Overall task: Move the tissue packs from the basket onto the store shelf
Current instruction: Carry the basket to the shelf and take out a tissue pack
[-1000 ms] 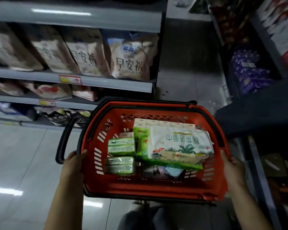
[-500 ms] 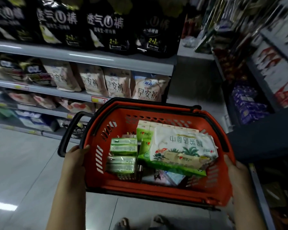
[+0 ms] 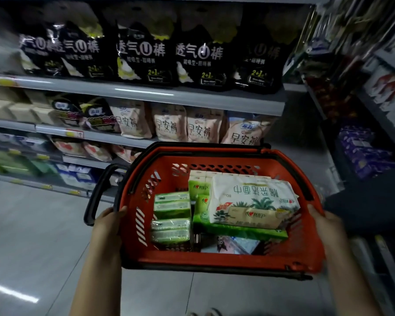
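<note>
I hold a red plastic basket [image 3: 217,261] in front of me above the floor. My left hand [image 3: 108,223] grips its left rim beside the black handle [image 3: 96,192]. My right hand [image 3: 323,224] grips the right rim. Inside lie a large white and green tissue pack [image 3: 251,201], two small green packs [image 3: 172,205] stacked on the left with another wrapped one [image 3: 170,231] nearer me, and a green pack [image 3: 198,183] at the back. The store shelf [image 3: 146,96] with bagged goods rises behind the basket.
Black bags [image 3: 144,53] fill the upper shelf and pale bags [image 3: 201,128] the one below. A second shelf unit [image 3: 369,142] with purple packs stands on the right. Grey tiled floor [image 3: 32,236] lies to the left, and an aisle gap [image 3: 301,133] runs between the units.
My view has tilted upward, so the shelf with black bags has come fully into sight. Both hands keep their grip on the basket, which stays level in front of me.
</note>
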